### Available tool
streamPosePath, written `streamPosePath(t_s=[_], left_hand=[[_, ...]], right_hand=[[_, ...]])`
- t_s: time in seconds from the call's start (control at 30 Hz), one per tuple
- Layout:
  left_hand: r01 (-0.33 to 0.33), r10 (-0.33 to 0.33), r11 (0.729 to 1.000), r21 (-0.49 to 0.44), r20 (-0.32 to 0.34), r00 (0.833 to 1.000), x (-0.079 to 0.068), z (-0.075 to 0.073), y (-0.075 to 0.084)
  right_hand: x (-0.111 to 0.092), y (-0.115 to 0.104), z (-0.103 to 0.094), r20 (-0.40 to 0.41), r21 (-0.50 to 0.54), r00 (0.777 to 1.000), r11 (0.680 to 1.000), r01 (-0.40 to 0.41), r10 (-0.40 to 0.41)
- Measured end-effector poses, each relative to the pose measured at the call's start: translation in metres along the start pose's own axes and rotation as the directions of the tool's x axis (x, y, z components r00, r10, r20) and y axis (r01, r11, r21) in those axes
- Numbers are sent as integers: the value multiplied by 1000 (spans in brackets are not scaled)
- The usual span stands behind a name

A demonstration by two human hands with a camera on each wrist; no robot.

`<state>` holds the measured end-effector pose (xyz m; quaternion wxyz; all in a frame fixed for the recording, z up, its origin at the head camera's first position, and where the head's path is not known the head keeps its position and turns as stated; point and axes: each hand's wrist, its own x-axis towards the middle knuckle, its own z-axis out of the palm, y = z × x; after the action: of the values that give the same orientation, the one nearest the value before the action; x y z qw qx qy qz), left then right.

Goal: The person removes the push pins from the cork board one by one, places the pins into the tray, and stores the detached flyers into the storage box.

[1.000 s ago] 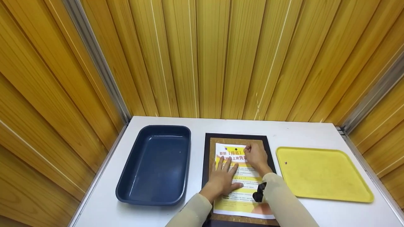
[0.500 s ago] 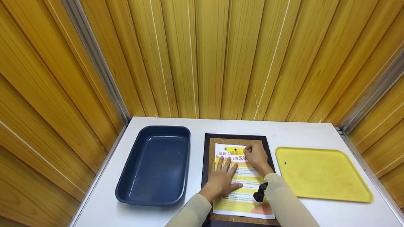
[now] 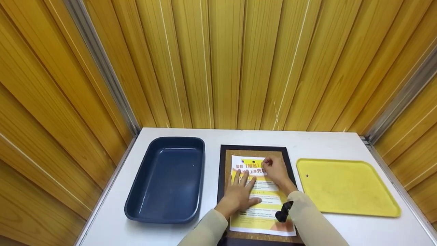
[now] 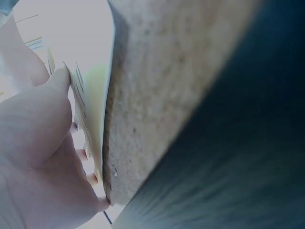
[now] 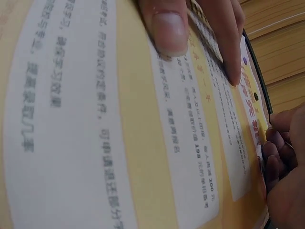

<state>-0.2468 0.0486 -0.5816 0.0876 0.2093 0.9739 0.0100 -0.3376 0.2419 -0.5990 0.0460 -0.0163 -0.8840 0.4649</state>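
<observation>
A printed sheet (image 3: 251, 223) in yellow and white lies on a cork board (image 3: 229, 153) with a dark frame. Spread flat over the sheet's left half, my left hand (image 3: 239, 197) presses it with straight fingers. At the sheet's upper right corner, my right hand (image 3: 276, 171) has curled fingers, thumb and index pinched together low against the paper. Those fingertips mostly hide what looks like a pushpin. Two pushpins sit along the sheet's top edge: a purple pushpin (image 3: 242, 161) and a black pushpin (image 3: 253, 162). The right wrist view shows the left thumb (image 5: 169, 31) on the print.
Right of the board lies a yellow tray (image 3: 351, 191) with one small dark purple pin (image 3: 307, 175) near its left edge. On the left stands a deep navy blue basin (image 3: 164, 191). Wood-patterned walls (image 3: 228, 68) enclose the white table (image 3: 213, 136).
The head view has shifted very slightly. Both hands keep their places on the sheet, with only a tiny motion of the right fingertips.
</observation>
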Motion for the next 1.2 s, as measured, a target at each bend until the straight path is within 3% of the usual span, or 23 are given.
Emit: streamPosePath(t_s=[0.17, 0.3, 0.5, 0.8, 1.03, 1.2], left_hand=[[-21, 21, 1000, -17, 6, 1000, 1, 1, 2], [-15, 15, 1000, -28, -2, 1000, 1, 2, 0], [-13, 12, 998, -67, -14, 1000, -2, 4, -3], [-22, 20, 995, -92, -19, 1000, -3, 3, -4], [-20, 18, 995, -97, -21, 1000, -2, 3, -6], [-23, 21, 996, -86, -14, 1000, -3, 1, -4]], right_hand=[[-4, -2, -19, 29, 60, 1000, 998, -7, 5], [-4, -3, -43, 51, 72, 997, 996, 55, -59], [-5, 15, -84, -12, 37, 992, 991, 126, -126], [-20, 61, -124, -49, -5, 997, 999, 51, -52], [-30, 80, -132, -35, 0, 998, 999, -55, 55], [-36, 88, -132, -27, 62, 989, 987, -146, 148]])
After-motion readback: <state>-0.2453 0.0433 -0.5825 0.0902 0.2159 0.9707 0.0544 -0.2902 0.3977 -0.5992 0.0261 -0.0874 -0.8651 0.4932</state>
